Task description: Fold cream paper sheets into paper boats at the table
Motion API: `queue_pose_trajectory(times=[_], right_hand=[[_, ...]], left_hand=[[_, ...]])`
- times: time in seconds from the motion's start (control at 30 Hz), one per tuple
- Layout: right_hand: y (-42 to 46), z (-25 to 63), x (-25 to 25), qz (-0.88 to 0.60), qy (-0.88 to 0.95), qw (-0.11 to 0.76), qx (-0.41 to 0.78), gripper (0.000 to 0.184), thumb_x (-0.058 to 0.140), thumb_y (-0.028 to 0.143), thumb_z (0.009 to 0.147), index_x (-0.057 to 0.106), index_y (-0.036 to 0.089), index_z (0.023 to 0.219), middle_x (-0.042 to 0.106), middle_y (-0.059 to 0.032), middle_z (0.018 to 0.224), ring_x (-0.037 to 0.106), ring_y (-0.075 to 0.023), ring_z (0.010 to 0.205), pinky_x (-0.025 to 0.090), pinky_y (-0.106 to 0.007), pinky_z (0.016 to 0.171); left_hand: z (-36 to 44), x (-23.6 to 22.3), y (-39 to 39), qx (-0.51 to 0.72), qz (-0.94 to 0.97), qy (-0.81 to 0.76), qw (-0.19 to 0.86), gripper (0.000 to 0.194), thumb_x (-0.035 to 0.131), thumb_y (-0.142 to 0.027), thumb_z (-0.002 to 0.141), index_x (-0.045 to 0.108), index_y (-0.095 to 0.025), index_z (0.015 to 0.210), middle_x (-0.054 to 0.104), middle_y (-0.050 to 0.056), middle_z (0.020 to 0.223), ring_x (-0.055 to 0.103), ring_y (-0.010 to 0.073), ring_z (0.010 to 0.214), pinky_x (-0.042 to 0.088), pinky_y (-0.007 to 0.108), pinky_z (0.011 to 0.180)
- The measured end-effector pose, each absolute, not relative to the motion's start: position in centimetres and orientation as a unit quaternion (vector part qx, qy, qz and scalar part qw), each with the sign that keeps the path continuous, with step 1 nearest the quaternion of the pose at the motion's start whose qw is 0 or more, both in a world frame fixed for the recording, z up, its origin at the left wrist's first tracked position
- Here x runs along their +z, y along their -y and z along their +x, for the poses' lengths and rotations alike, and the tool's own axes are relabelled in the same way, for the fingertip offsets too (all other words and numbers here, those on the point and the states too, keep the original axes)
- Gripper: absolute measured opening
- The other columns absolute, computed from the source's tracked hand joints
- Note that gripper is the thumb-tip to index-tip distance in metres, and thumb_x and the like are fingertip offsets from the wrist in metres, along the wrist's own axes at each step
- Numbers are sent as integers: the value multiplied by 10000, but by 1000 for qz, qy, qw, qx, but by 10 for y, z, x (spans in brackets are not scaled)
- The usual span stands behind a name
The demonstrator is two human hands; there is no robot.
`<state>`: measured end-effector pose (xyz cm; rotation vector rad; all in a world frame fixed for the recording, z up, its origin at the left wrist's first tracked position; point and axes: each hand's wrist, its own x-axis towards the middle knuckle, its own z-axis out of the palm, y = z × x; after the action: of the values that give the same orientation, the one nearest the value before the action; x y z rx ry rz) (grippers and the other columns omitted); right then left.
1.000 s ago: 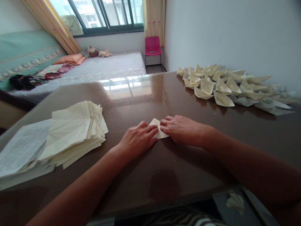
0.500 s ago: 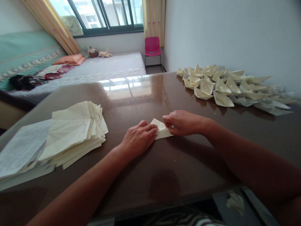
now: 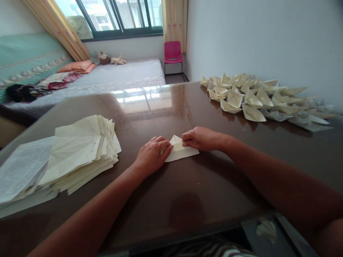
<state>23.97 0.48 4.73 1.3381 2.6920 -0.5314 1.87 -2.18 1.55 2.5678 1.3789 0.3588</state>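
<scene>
Near the middle of the bench (image 3: 150, 200), a folded paper (image 3: 184, 154) lies between my hands, its peak pointing away and its long lower edge towards me. My left hand (image 3: 154, 152) has its grip closed on the left end of the band across it, while my right hand (image 3: 201, 138) pinches the right end, fingers together. Well apart are a stack of papers (image 3: 76, 146) to the left and many paper boats (image 3: 252, 99) to the right, beside the wall (image 3: 254, 39).

head view | worn on head | facing forward-down | table (image 3: 139, 207) near | window (image 3: 131, 18) far
</scene>
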Motion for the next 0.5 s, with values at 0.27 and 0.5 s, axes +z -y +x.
queue_pose_trajectory(times=[0.27, 0.5], right_hand=[[-1, 235, 45, 482, -866, 82, -105, 313, 421, 459, 923, 637, 252, 1018, 713, -53, 992, 642, -194, 855, 328, -244, 597], [-1, 234, 43, 484, -868, 80, -74, 308, 423, 460, 916, 639, 246, 968, 718, -53, 991, 655, -211, 844, 333, -254, 579]], left_hand=[[24, 22, 23, 38, 846, -531, 18, 369, 342, -457, 956, 589, -224, 810, 590, 14, 957, 592, 181, 852, 431, 278, 641], [23, 19, 20, 3, 832, -552, -51, 425, 312, -474, 962, 626, -223, 822, 592, 27, 927, 615, 178, 783, 394, 265, 566]])
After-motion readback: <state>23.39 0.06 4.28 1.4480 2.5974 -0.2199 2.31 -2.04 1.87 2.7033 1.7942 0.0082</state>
